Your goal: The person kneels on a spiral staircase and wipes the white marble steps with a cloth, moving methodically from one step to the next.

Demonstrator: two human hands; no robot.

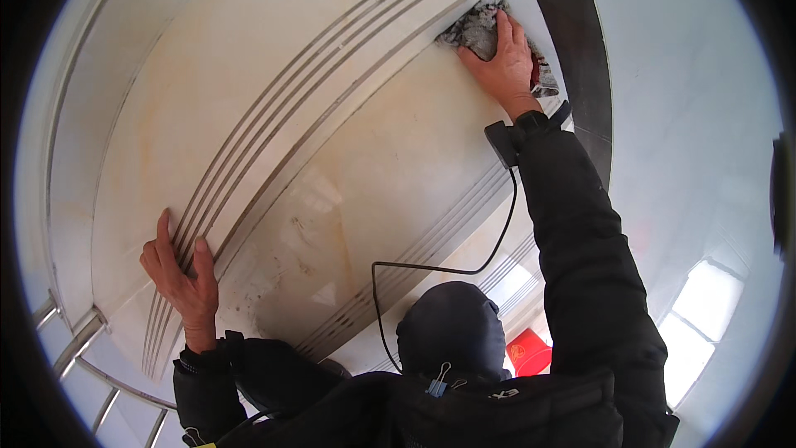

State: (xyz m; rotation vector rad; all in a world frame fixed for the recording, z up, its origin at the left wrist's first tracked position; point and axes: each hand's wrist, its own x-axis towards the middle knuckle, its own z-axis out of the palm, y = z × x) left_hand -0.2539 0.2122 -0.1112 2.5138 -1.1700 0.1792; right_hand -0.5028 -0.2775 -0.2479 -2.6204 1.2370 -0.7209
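My right hand (507,62) is pressed on a grey, shaggy cleaning cloth (476,31), which lies in the corner where a tiled stair step meets the wall. Part of the cloth, with a reddish patch, shows beside the wrist; the palm hides the rest. Across the picture, my left hand (186,274) rests on the grooved edge (261,137) of the higher step, thumb and forefinger apart, with nothing in it. Between the hands lies the tread of the lower step (385,149), with dark smudges and wet-looking marks near its left end.
A metal railing (81,342) stands at the lower left. A dark skirting strip (584,43) runs along the glossy wall (684,106) at the right. A red container (528,351) stands on lower steps. A black cable (429,266) hangs from my right wrist.
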